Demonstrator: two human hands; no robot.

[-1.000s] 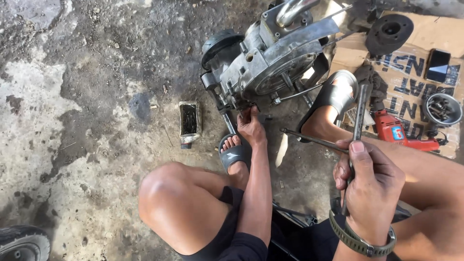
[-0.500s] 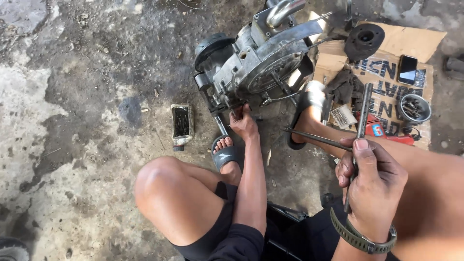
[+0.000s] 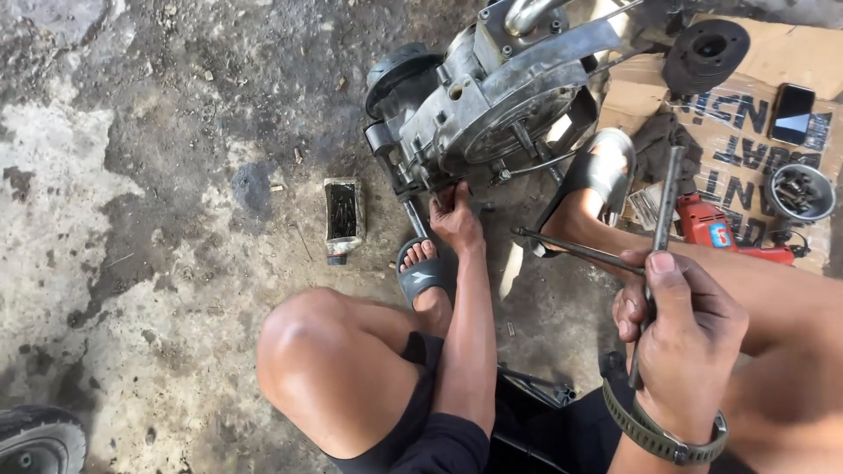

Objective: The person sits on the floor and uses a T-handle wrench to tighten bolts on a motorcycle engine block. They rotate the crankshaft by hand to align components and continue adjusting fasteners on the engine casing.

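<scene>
In the head view, a bare metal engine case (image 3: 500,105) sits on stained concrete in the upper middle of the frame. It is grey cast aluminium, grimy, with a round side cover, a curved pipe at its top and a dark round part at its left end. Its long axis runs from lower left up to upper right.

The left hand (image 3: 457,218) reaches up to the lower edge of the case, fingers curled and pressed against the metal beside a short black lever; whether it grips anything there cannot be told.

The right hand (image 3: 680,329), at lower right with an olive watch strap on the wrist, is clenched around a T-handle wrench (image 3: 660,228). Its longer bar stands nearly upright, tilted slightly right at the top, and the thinner bar runs left and slightly up towards the case.

A small black tray (image 3: 342,215) lies on the concrete left of the case. Cardboard (image 3: 746,132) at upper right carries a red tool (image 3: 702,224), a black disc (image 3: 707,48), a phone (image 3: 792,112) and a round tin (image 3: 799,191) of small parts.
</scene>
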